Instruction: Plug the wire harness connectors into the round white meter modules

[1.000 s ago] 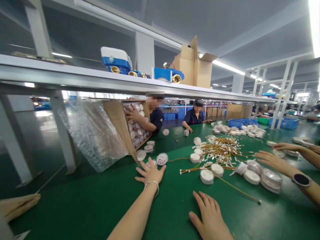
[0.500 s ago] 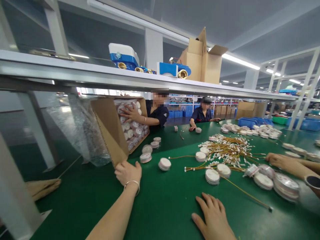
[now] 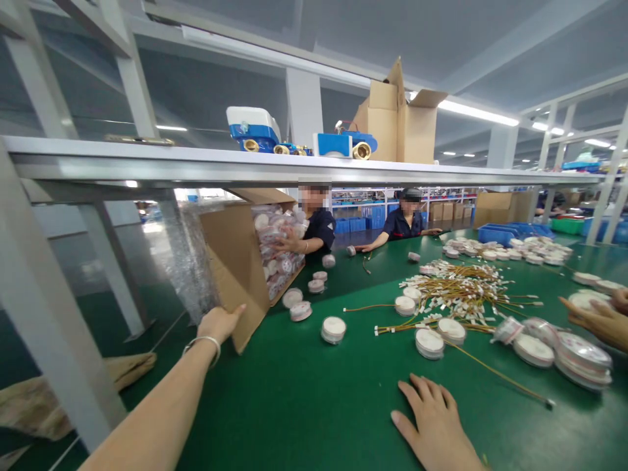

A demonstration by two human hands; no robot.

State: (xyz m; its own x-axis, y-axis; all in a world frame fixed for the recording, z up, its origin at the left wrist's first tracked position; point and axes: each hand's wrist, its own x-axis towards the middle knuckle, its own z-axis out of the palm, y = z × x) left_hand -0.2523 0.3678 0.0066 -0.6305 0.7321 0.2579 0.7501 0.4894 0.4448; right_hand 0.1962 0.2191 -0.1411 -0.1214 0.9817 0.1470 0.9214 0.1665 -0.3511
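The step in hand looks like tipping a cardboard box (image 3: 235, 261) so that the round white discs inside spill onto the green bench (image 3: 304, 405). The box lies on its side near the bench's left edge, its open mouth turned toward the middle of the bench, with clear plastic wrap (image 3: 189, 252) bunched behind it. The left hand (image 3: 220, 323), a bangle on its wrist, has its fingers closed on the lower near corner of the box wall, thumb up against the cardboard. The right hand (image 3: 436, 425) lies flat and spread on the bare bench near the near edge, holding nothing. Across the bench a person in a dark shirt has a hand (image 3: 284, 243) pressed against the packed discs (image 3: 277, 252) in the box mouth. A few loose discs (image 3: 333, 328) already lie on the bench just in front of the opening, and further toward the right edge there are stacked discs (image 3: 429, 341) and a heap of yellow wires with white connectors (image 3: 456, 294). A co-worker's hand (image 3: 596, 320) reaches in from the right edge. Judging from this, the next move calls for a steady lift of the near corner, matched to the other person's hand, so the discs slide out gently and stay on the bench
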